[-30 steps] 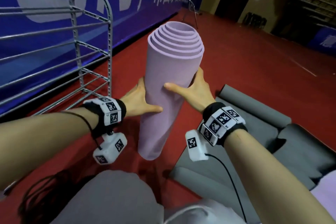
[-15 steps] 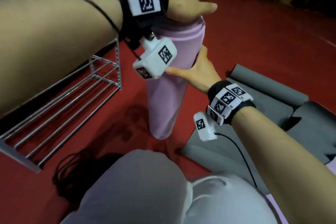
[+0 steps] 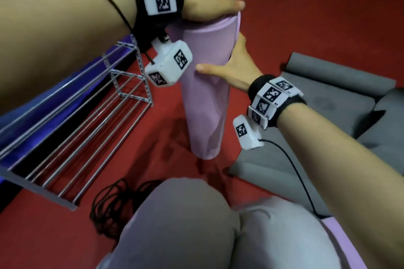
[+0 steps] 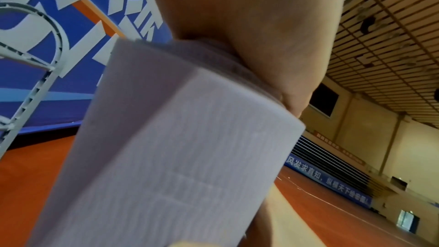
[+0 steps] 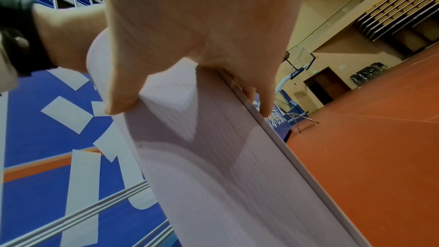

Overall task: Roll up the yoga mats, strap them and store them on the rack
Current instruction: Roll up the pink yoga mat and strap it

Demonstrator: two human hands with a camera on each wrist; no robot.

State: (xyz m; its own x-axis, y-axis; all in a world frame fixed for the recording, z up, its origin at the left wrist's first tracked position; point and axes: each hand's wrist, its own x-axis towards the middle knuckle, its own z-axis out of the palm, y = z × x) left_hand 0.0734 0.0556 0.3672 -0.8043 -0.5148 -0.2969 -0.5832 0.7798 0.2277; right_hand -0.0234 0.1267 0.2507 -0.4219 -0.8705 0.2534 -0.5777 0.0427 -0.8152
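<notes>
The rolled lilac foam yoga mat (image 3: 204,94) stands on end on the red sports floor (image 3: 306,17), just beside the silver metal wire rack (image 3: 91,120) and in front of the person's knees. The left hand (image 3: 209,2) lies flat over the top end of the roll, fingers straight, pressing down on the coils and not curled round anything. The right hand (image 3: 235,65) wraps the upper side of the roll, thumb across the near face and fingers round the far side; the right wrist view shows those fingertips (image 5: 263,108) lying right on the loose outer edge of the mat, so this grip is closed on the roll and pins its flap.

The step in hand looks like squaring and tightening the roll before strapping. To do it well, the downward press from the top should be even and straight, so the inner coils are tapped flush rather than pushed out at the floor end. The right hand should hold the outer flap firmly throughout; if it slackens, the foam will likely spring open and the roll will widen. The mat leans slightly, so the base should stay planted on the floor.

No strap is on the roll, and I cannot say which of the things lying around is one. A coil of black cord (image 3: 113,205) lies on the floor near the rack, and loosely folded grey mats (image 3: 328,98) wait to the right.
</notes>
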